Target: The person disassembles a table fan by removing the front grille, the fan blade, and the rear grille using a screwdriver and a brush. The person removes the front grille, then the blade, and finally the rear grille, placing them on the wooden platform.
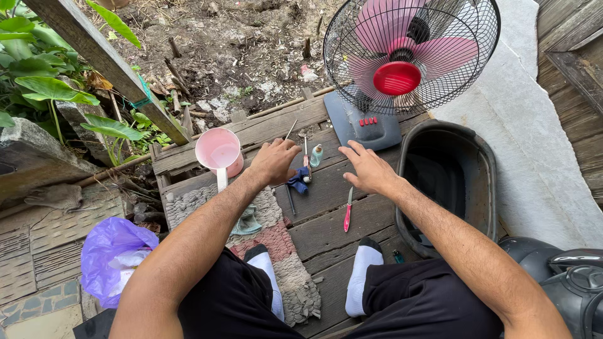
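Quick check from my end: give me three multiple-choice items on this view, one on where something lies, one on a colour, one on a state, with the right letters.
1. Where does the red-handled tool lie?
A. on the planks below the right hand
B. inside the dark tub
C. in the purple bag

2. What colour is the scoop beside the left hand?
A. blue
B. pink
C. green

3. How is the right hand?
A. closed round the fan
B. open, fingers spread, holding nothing
C. holding a bottle

Answers:
1 A, it rests on the boards just under that hand.
2 B, bowl and handle are both pink.
3 B, the fingers are spread over the planks with nothing in them.
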